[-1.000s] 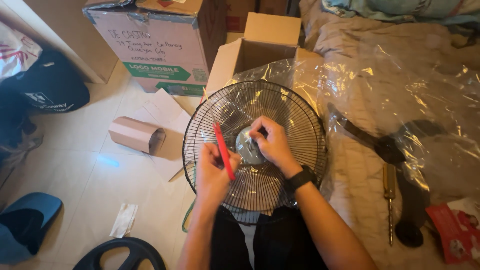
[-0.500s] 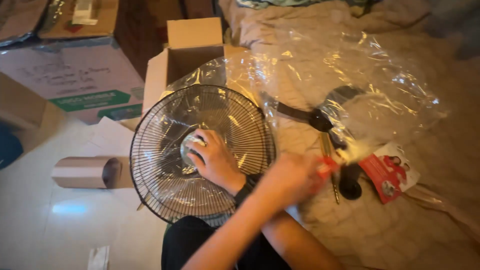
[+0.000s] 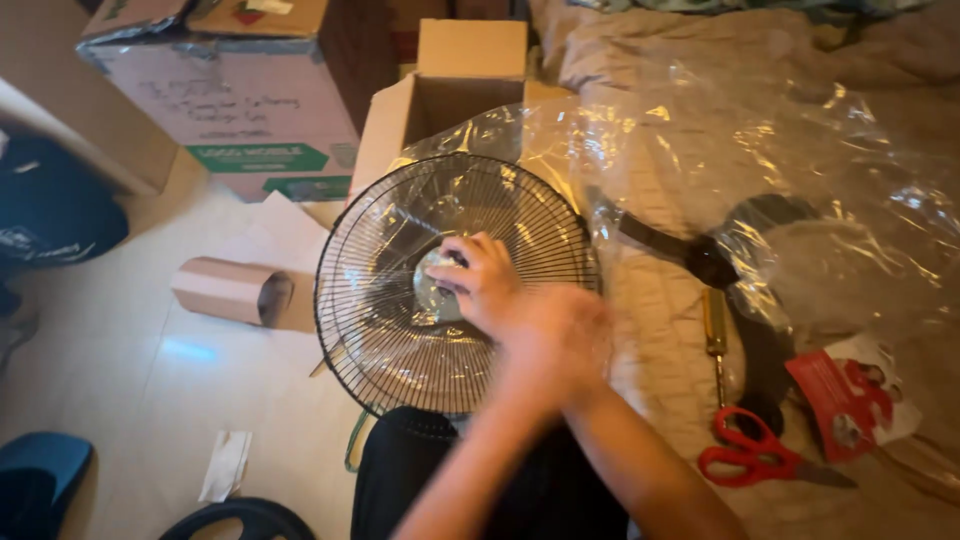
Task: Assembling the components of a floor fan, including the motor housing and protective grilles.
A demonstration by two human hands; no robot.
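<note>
A black wire fan guard (image 3: 380, 300), wrapped in clear plastic, rests against my lap. My right hand (image 3: 482, 282) sits on its silver centre hub (image 3: 430, 292), fingers curled around it. My left hand (image 3: 555, 338) is motion-blurred, crossing over my right wrist just right of the hub, with nothing seen in it. Red-handled scissors (image 3: 755, 455) lie loose on the bed cover to the right, apart from both hands.
A yellow-handled screwdriver (image 3: 716, 340), a black fan blade in a clear plastic bag (image 3: 765, 235) and a red leaflet (image 3: 840, 390) lie on the bed. Behind the guard stands an open cardboard box (image 3: 450, 100). A large taped box (image 3: 230, 110) and a cardboard sleeve (image 3: 225, 290) are on the floor.
My left hand carried the red scissors from the guard across to the bed, let them go and is swinging back. My right hand stayed on the hub.
</note>
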